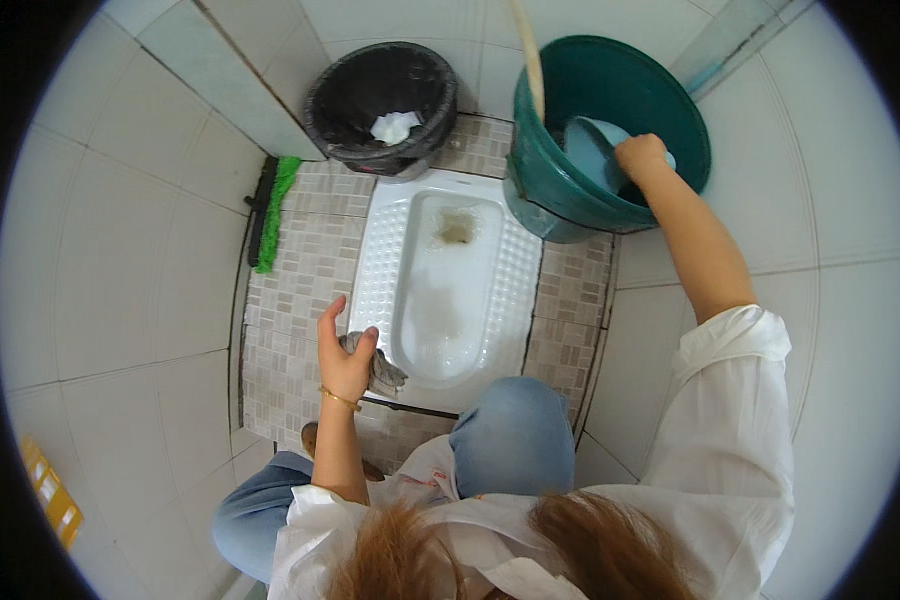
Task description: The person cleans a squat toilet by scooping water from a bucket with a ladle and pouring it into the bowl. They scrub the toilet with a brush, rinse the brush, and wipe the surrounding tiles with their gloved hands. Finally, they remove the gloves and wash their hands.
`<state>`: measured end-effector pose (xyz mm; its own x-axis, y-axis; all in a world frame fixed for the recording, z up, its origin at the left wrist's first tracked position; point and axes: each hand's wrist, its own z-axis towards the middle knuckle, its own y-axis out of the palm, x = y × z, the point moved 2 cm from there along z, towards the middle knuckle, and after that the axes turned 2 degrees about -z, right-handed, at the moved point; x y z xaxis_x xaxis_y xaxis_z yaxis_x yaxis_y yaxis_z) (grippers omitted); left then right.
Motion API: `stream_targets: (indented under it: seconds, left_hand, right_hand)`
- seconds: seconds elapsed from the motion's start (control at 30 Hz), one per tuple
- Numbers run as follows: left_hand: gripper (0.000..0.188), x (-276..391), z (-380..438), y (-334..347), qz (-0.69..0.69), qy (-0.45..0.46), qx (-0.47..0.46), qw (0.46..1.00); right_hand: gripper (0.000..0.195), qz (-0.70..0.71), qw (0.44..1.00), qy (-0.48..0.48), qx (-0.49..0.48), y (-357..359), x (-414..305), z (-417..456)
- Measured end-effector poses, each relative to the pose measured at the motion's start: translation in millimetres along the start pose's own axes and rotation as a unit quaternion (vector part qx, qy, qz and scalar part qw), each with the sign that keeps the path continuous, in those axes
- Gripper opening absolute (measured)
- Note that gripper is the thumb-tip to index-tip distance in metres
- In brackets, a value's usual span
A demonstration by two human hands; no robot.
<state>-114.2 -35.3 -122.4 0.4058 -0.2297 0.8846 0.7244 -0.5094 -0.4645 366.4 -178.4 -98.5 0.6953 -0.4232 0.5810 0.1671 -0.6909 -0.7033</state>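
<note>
My left hand (349,360) holds a crumpled grey cloth (387,375) over the near left corner of a white ceramic squat toilet (435,315). Its index finger and thumb are spread, with the cloth under the palm. Brownish staining surrounds the drain hole at the toilet's far end, and the basin looks wet. At the upper right, my right hand (643,156) reaches inside a large green plastic bucket (544,214). Its fingers are closed on a light blue plastic dipper (589,146), which is tilted; the bucket's bottom is partly hidden.
A black bin (382,75) with white paper (395,128) inside stands left of the bucket. A pale stick (526,52) leans into the bucket. A broom head with green bristles (276,214) rests against the left wall. Tiled walls enclose the mosaic-patterned floor (300,285) closely.
</note>
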Motion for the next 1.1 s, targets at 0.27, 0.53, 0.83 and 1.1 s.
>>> stream_targets:
  seconds: [0.27,0.53,0.83,1.1]
  left_hand:
    - [0.056,-26,-18,-37,0.055,-0.030,0.080,0.995]
    - [0.055,-17,-25,-35,0.087,-0.019,0.067,0.994]
    - [0.054,-25,-26,-43,0.090,0.003,0.058,0.994]
    - [0.043,-49,-19,-56,0.172,-0.160,0.034,0.971]
  right_hand:
    - [0.022,0.190,0.980,-0.048,-0.033,23,-25,39]
    - [0.014,0.695,0.704,0.072,-0.130,10,8,2]
    - [0.022,0.792,0.604,0.085,0.023,2,46,-65]
    - [0.036,0.659,0.721,0.034,0.212,-40,98,-131]
